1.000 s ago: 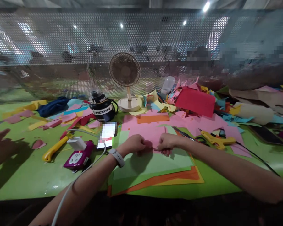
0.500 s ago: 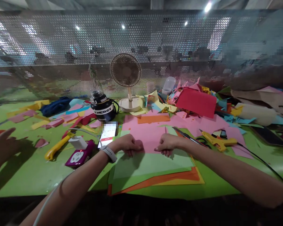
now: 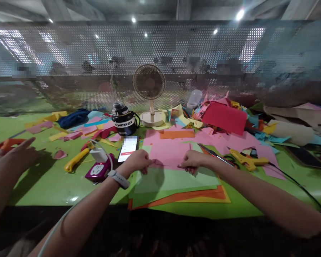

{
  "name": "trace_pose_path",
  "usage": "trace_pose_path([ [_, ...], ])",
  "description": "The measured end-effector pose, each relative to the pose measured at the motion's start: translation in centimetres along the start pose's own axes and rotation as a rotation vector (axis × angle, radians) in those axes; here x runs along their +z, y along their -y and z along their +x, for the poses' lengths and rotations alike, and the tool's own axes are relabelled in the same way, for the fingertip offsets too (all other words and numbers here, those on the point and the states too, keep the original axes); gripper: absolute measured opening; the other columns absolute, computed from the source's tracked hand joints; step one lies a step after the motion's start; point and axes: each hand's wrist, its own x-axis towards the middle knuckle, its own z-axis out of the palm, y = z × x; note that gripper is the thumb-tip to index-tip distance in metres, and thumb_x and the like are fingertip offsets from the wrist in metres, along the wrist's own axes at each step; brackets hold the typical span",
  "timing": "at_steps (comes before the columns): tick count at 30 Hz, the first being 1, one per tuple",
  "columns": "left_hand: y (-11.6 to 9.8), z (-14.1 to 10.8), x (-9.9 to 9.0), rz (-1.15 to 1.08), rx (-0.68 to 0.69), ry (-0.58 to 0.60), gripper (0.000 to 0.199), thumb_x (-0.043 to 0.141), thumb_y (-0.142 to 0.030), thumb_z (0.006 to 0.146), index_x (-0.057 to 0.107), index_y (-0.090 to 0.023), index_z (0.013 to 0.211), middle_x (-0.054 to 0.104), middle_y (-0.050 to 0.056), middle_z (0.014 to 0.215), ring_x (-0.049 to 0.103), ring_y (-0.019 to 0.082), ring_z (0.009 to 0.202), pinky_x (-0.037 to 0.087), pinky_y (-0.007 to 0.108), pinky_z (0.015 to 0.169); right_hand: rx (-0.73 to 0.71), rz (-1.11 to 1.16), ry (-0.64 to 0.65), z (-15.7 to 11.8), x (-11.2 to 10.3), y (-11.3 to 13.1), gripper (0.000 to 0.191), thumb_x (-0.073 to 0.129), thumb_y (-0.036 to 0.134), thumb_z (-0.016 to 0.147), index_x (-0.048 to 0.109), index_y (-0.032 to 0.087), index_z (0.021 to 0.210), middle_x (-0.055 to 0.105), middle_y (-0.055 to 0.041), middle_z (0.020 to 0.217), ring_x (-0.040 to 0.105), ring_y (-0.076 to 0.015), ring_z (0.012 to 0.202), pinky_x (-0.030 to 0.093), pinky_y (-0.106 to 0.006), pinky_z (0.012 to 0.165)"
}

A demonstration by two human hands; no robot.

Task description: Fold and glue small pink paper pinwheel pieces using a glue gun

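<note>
Pink sheet [image 3: 167, 151] | left hand [image 3: 139, 160], right hand [image 3: 193, 159]: fingers curled near sheet's edge | grip: cannot tell

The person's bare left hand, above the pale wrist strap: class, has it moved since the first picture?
Yes, leftward: against the round beige desk fan, the bare left hand has shifted left, away from the bare right hand.

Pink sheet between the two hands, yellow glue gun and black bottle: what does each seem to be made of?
Pink sheet: likely paper or thin card, matte, lying flat with a straight edge.
Yellow glue gun: probably plastic, smooth, evenly coloured and moulded-looking.
Black bottle: smooth, dark and rounded; plastic or coated metal, the look leaves it open.
</note>
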Motion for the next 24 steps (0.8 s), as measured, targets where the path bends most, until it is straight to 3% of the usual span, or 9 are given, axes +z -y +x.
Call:
trace_pose_path([
  [2, -1.0, -0.4, 0.9, 0.159, 0.122, -0.19, 0.036, 0.049, -0.044, 0.087, 0.058, -0.018, 0.062, 0.067, 0.004, 0.055, 0.066, 0.019, 0.056, 0.047, 0.028, 0.059, -0.013, -0.03, -0.019, -0.1, 0.2, 0.0, 0.039, 0.071, 0.04, 0.077, 0.057, 0.014, 0.052, 0.056, 0.0022, 0.039, 0.056, -0.0098, 0.038, 0.05, -0.02, 0.044],
  [4, -1.8, -0.5, 2.1, 0.306, 0.238, -0.398, 0.03, 0.046, -0.039, 0.09, 0.065, -0.017, 0.085, 0.074, 0.009, 0.08, 0.069, 0.024, 0.077, 0.049, 0.032, 0.069, -0.04, -0.066, -0.061, -0.4, 0.5, 0.2, 0.038, 0.068, 0.04, 0.078, 0.056, 0.015, 0.052, 0.057, 0.0017, 0.04, 0.056, -0.0105, 0.038, 0.05, -0.021, 0.046],
  [6, -2.3, -0.1, 3.5, 0.39, 0.446, -0.394, 0.032, 0.041, -0.034, 0.095, 0.063, -0.019, 0.112, 0.069, 0.011, 0.115, 0.065, 0.024, 0.105, 0.048, 0.035, 0.085, -0.083, -0.112, -0.131, -1.0, 0.7, 0.4, 0.036, 0.067, 0.038, 0.078, 0.057, 0.016, 0.053, 0.059, 0.0014, 0.044, 0.057, -0.0108, 0.041, 0.048, -0.021, 0.047],
  [9, -2.0, 0.7, 5.5, 0.545, 0.688, -0.341, 0.051, 0.045, -0.046, 0.094, 0.044, -0.023, 0.139, 0.036, 0.012, 0.151, 0.032, 0.028, 0.139, 0.028, 0.046, 0.11, -0.143, -0.184, -0.26, -3.0, 0.4, 0.3, 0.034, 0.062, 0.041, 0.081, 0.058, 0.017, 0.057, 0.063, -0.0004, 0.052, 0.06, -0.012, 0.048, 0.045, -0.021, 0.051],
  [12, -0.8, 1.3, 6.6, 0.602, 0.738, -0.287, 0.067, 0.04, -0.061, 0.09, 0.033, -0.025, 0.146, 0.031, 0.01, 0.154, 0.022, 0.029, 0.143, 0.02, 0.051, 0.114, -0.152, -0.354, -0.514, -5.9, -0.6, -1.4, 0.037, 0.052, 0.051, 0.085, 0.06, 0.019, 0.068, 0.069, -0.004, 0.067, 0.064, -0.0167, 0.06, 0.045, -0.026, 0.058],
  [14, 0.1, 1.4, 6.8, 0.614, 0.732, -0.31, 0.069, 0.034, -0.064, 0.091, 0.031, -0.025, 0.147, 0.029, 0.011, 0.154, 0.023, 0.029, 0.143, 0.019, 0.05, 0.114, -0.133, -0.491, -0.765, -7.8, -1.2, -3.7, 0.035, 0.048, 0.052, 0.086, 0.063, 0.021, 0.081, 0.071, -0.0072, 0.089, 0.066, -0.0228, 0.08, 0.047, -0.031, 0.067],
  [16, 0.8, 1.3, 6.8, 0.621, 0.716, -0.336, 0.071, 0.032, -0.066, 0.09, 0.03, -0.025, 0.148, 0.03, 0.012, 0.154, 0.025, 0.031, 0.142, 0.02, 0.051, 0.113, -0.115, -0.614, -0.906, -9.0, -1.6, -6.3, 0.035, 0.049, 0.05, 0.084, 0.064, 0.02, 0.094, 0.068, -0.0117, 0.105, 0.063, -0.0296, 0.099, 0.047, -0.038, 0.082],
  [20, 1.1, 1.2, 6.4, 0.625, 0.681, -0.355, 0.073, 0.03, -0.067, 0.09, 0.029, -0.023, 0.148, 0.029, 0.012, 0.154, 0.025, 0.032, 0.141, 0.019, 0.053, 0.113, -0.092, -0.707, -0.903, -9.0, -1.8, -10.6, 0.036, 0.05, 0.044, 0.084, 0.062, 0.019, 0.107, 0.065, -0.0152, 0.115, 0.058, -0.0343, 0.111, 0.047, -0.044, 0.088],
  [24, 0.6, 1.1, 6.3, 0.625, 0.682, -0.328, 0.074, 0.031, -0.067, 0.09, 0.026, -0.023, 0.149, 0.026, 0.01, 0.156, 0.021, 0.031, 0.143, 0.016, 0.05, 0.115, -0.131, -0.705, -0.903, -8.0, -2.1, -11.9, 0.031, 0.047, 0.033, 0.086, 0.062, 0.018, 0.109, 0.065, -0.0147, 0.114, 0.058, -0.0321, 0.111, 0.047, -0.044, 0.091],
])
